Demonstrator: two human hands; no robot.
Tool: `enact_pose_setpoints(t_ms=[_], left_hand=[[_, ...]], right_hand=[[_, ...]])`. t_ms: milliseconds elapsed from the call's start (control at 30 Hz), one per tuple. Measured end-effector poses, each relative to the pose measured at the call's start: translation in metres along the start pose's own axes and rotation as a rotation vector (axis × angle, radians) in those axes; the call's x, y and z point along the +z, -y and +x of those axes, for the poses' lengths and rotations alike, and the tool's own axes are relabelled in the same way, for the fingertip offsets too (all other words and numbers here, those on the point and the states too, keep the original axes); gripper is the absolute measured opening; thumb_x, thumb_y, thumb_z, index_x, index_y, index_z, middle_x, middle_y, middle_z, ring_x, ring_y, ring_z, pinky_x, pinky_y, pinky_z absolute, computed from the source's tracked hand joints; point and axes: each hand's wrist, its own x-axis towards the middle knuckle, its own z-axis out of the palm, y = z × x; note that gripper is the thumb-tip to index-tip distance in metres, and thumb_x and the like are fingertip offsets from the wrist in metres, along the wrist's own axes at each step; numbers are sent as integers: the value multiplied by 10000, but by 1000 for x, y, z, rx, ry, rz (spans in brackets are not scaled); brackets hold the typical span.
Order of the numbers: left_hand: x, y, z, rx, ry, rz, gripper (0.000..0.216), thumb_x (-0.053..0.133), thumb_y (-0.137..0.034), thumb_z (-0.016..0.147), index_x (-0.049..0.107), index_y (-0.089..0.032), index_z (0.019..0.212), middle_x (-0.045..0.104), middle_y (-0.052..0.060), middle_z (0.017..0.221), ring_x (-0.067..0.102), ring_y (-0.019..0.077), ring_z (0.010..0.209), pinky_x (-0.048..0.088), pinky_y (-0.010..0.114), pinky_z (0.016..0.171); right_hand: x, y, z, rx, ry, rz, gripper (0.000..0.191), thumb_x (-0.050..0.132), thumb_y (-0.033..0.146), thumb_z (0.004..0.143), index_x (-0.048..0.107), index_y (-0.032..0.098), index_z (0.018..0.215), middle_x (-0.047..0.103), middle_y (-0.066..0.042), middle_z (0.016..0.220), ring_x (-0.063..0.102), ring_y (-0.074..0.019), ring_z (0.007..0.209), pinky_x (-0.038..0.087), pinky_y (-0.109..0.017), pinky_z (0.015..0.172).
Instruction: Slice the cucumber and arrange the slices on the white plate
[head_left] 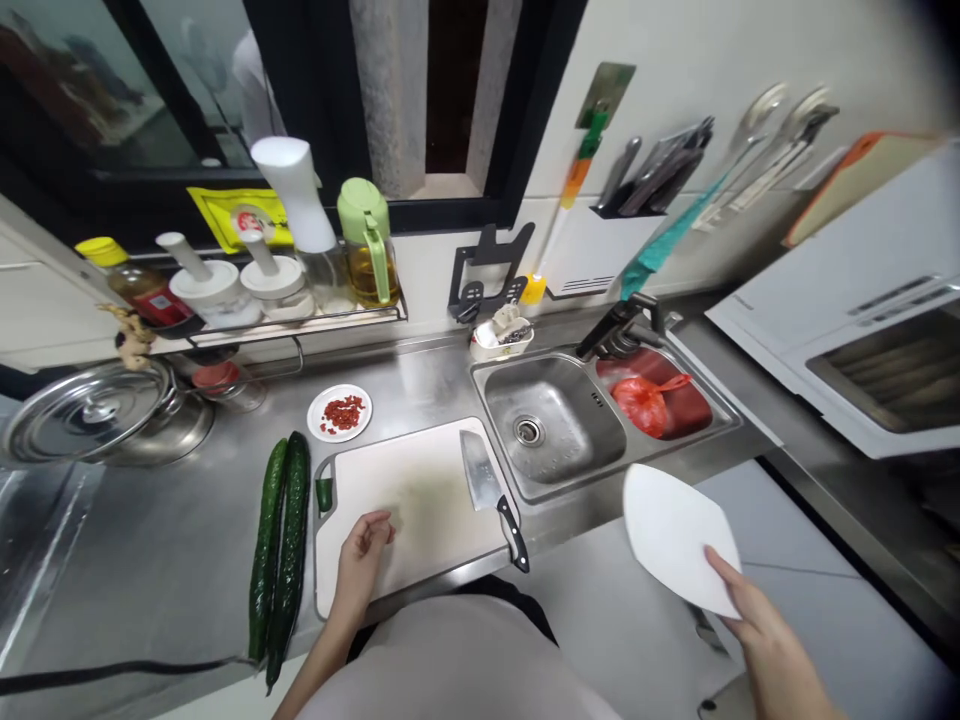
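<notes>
A white squarish plate (675, 535) tilts in the air at the lower right, its edge gripped by my right hand (750, 610). Over the left part of the white cutting board (360, 490) hovers my left hand (365, 545), fingers loosely curled in with nothing seen in them. A kitchen knife (480, 475) with a black handle lies along the board's right side, the handle past the corner. One short cucumber end (324, 494) sits by the board's handle slot. Left of the board, two long cucumbers (281, 550) lie side by side.
A small plate of chopped red bits (341, 412) stands behind the board. The double sink (551, 420) is to the right, with a red plastic bag (641, 403) in its far basin. A lidded steel pot (112, 410) and a condiment rack (292, 318) are at the left and back.
</notes>
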Motion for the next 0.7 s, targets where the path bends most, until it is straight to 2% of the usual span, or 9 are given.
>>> enact_pose_setpoints(t_ms=[67,133,200,333,400,467,567,700], left_hand=[[8,0,7,12,9,2,466,669,-545,716,638,-158,972,671,33,771,636,171,756,504,302,746],[21,-2,20,26,36,-4,445,659,-538,720,640,-158,951,676,39,782,639,172,761,506,297,731],[38,-7,37,47,48,-15,420,659,-524,715,642,-159,921,673,38,765,638,167,748,504,292,725],[73,-21,80,31,72,0,377,662,-469,729,647,-158,941,674,40,770,637,147,723,493,271,710],[87,-29,102,-54,72,-4,382,661,-428,747,631,-154,1012,686,49,813,636,134,708,483,251,666],[97,-36,122,-129,91,-24,386,656,-393,765,608,-156,1066,691,49,832,637,125,689,477,236,628],[106,-40,148,-139,90,-62,350,669,-328,762,585,-151,1053,646,-4,678,613,110,612,472,217,589],[109,-37,178,-112,29,-75,308,668,-224,737,553,-148,1013,553,-66,530,555,87,499,463,201,548]], right_hand=[[36,15,26,64,144,193,351,516,303,908,593,94,1180,699,-158,847,712,-216,715,577,-326,646],[77,34,45,96,263,289,348,643,251,816,630,96,1127,725,-152,866,713,-226,719,589,-322,677],[123,55,58,57,352,353,365,689,218,767,639,110,1112,741,-128,861,712,-228,724,595,-325,705],[218,92,64,5,530,346,359,707,233,755,641,119,1089,748,-107,842,714,-232,746,593,-333,713],[261,106,61,-37,616,343,330,718,225,742,644,133,1050,748,-91,840,711,-223,734,592,-333,702],[298,118,58,-64,653,348,300,728,203,720,639,132,997,745,-83,815,702,-213,708,588,-326,678],[341,133,58,-143,658,283,274,712,221,722,626,130,965,739,-88,814,694,-209,702,579,-324,666],[376,146,70,-457,509,27,292,636,268,756,604,147,1020,731,-84,908,679,-192,779,552,-289,674]])
